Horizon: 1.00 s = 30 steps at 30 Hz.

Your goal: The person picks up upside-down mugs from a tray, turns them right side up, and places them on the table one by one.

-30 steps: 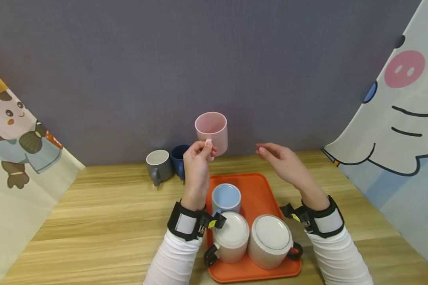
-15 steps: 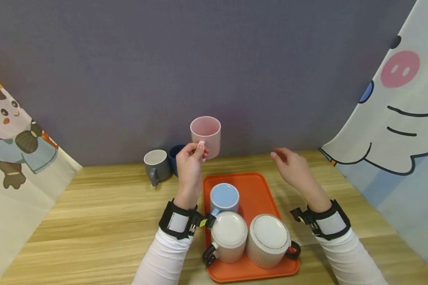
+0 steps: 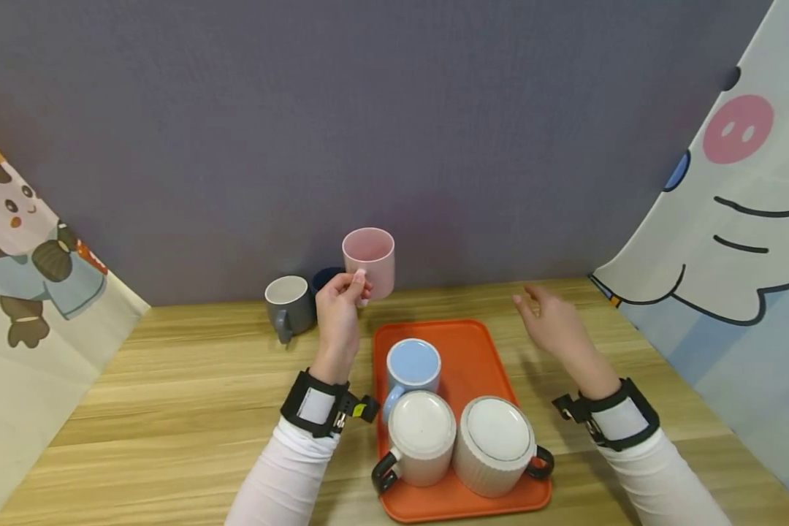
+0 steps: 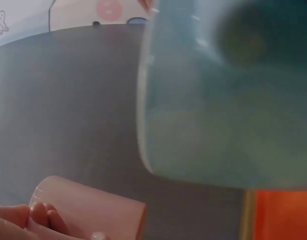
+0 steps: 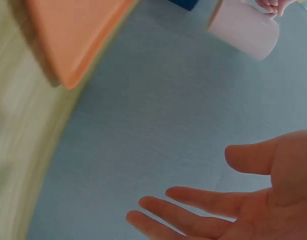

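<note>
One pink mug [image 3: 380,274] hangs over the back of the table [image 3: 171,402], left hand [image 3: 338,314] pinching its handle, right hand [image 3: 555,325] empty with fingers loosely stretched. Probably ceramic: stiff, fairly light, slick-sided and breakable, so I'd say the handle's the spot.
</note>
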### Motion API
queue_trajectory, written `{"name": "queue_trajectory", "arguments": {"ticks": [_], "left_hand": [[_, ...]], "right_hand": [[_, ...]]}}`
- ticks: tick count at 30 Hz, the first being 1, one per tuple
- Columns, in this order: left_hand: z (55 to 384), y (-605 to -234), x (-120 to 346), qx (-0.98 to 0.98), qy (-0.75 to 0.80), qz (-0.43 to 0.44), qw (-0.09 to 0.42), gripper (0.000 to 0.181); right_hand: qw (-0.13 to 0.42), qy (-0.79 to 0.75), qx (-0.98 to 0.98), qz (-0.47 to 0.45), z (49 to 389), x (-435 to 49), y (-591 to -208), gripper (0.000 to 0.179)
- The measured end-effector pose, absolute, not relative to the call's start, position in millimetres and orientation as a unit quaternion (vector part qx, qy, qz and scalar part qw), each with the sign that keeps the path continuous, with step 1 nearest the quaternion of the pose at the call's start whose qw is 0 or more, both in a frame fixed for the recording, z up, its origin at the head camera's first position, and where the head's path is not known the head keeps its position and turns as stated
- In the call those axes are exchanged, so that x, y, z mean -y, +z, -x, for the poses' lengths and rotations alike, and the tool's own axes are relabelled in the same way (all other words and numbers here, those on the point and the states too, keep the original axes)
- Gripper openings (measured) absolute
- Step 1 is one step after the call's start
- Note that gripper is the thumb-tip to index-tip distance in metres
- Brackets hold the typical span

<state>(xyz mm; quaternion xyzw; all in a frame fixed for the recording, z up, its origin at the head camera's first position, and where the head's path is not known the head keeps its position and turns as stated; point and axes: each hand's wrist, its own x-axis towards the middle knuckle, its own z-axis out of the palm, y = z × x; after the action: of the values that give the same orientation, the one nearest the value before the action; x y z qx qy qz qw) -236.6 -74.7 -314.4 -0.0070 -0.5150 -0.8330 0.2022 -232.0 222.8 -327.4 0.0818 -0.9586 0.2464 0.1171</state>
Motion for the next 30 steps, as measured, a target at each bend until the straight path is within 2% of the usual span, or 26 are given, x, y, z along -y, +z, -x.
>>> {"name": "queue_trajectory", "arguments": {"ticks": [16, 30], "left_hand": [[258, -347, 77, 0.479, -0.86, 0.006, 0.177, 0.028], [275, -367, 79, 0.441, -0.887, -0.008, 0.137, 0.033]], "right_hand": [[0.078, 0.222, 0.971, -0.052, 231, -245, -352, 0.062], [0.082, 0.202, 0.975, -0.034, 231, -260, -361, 0.064]]}}
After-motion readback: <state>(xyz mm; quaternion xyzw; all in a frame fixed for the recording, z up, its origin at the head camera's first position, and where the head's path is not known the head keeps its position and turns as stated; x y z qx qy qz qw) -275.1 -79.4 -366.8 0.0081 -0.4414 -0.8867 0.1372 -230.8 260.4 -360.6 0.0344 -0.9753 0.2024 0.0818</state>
